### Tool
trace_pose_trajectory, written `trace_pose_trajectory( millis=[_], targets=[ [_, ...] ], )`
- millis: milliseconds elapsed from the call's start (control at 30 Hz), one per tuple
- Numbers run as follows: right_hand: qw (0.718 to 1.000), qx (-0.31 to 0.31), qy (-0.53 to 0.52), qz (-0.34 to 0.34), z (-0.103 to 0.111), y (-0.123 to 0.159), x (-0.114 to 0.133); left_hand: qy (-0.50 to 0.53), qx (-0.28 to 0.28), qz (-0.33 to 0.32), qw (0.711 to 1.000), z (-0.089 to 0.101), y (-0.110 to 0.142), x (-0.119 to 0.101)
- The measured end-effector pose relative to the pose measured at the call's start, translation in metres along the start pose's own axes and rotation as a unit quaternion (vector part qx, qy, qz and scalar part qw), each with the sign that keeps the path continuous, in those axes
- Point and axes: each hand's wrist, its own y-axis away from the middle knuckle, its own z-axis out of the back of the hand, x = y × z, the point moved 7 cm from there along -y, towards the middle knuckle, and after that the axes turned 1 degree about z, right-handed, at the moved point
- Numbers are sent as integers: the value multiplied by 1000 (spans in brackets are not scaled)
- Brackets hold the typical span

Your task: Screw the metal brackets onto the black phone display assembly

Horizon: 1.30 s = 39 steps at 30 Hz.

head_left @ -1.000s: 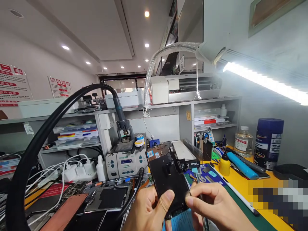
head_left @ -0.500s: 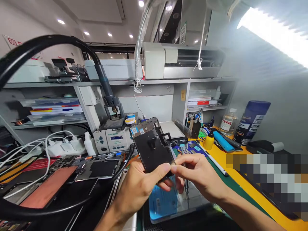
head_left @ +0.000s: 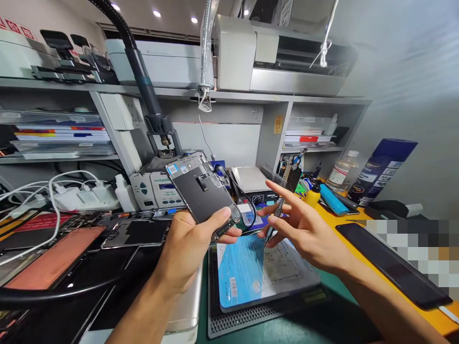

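Observation:
My left hand (head_left: 195,234) grips the lower end of a phone screen assembly (head_left: 197,188), its thumb lying over the lower corner. The assembly's dark back faces me, tilted, with small blue-and-white stickers near the top and a short flex cable in the middle. To the right, my right hand (head_left: 299,227) holds a slim metal screwdriver (head_left: 273,224) among its fingers, tip down, while the index finger stretches out. Under both hands lies a blue-and-white flat pack (head_left: 244,272) on a perforated dark mat (head_left: 229,327).
Opened phones and a copper-coloured panel (head_left: 59,258) cover the left side. Behind stand a soldering station (head_left: 154,191) and a silver-topped device (head_left: 251,181). On the right are a black phone (head_left: 390,263), a yellow bottle (head_left: 313,196) and a spray can (head_left: 383,167).
My right hand has come off the screen assembly and moved right, fingers spreading, with the screwdriver still in it. My left hand has shifted left with the assembly. The camera view has tilted down.

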Motion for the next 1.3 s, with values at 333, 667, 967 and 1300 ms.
trace_pose_trajectory(
  millis=[333,667,967,1300],
  targets=[
    [998,-63,-28,-6,-11,-2,-17,42,-18,40,998,-2,-8,19],
    [996,-89,-11,13,-14,0,-15,50,-18,43,998,-4,-3,18],
    [996,-80,10,31,-16,1,-16,44,-12,34,998,-4,-5,19],
    [997,-73,13,30,-17,1,-16,42,-9,35,998,-5,-6,16]
  ],
)
